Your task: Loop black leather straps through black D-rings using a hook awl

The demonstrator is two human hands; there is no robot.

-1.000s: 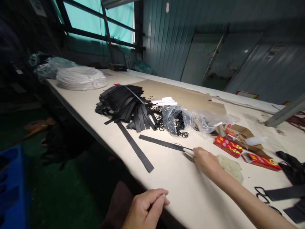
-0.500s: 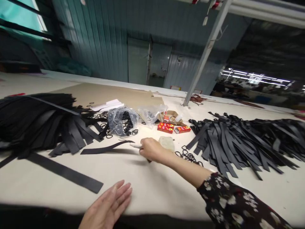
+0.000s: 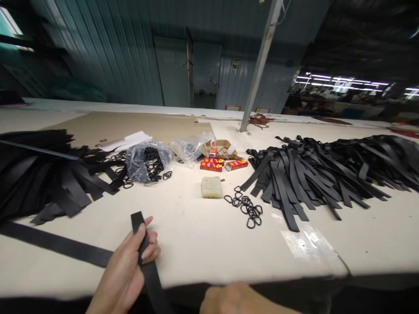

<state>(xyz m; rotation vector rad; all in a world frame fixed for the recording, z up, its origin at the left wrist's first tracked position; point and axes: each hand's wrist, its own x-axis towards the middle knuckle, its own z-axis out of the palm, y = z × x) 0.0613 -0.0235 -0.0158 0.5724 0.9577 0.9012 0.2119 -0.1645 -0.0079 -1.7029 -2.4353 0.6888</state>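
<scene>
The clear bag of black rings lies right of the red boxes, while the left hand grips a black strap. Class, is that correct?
Not quite: the head view shows the clear bag lying left of the red boxes. The left hand does grip a black strap.

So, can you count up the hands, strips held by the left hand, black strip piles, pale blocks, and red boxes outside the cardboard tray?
Hands, left hand and right hand: 2
Held black strip: 1
Black strip piles: 2
Pale block: 1
Red boxes: 3
Total: 9
</scene>
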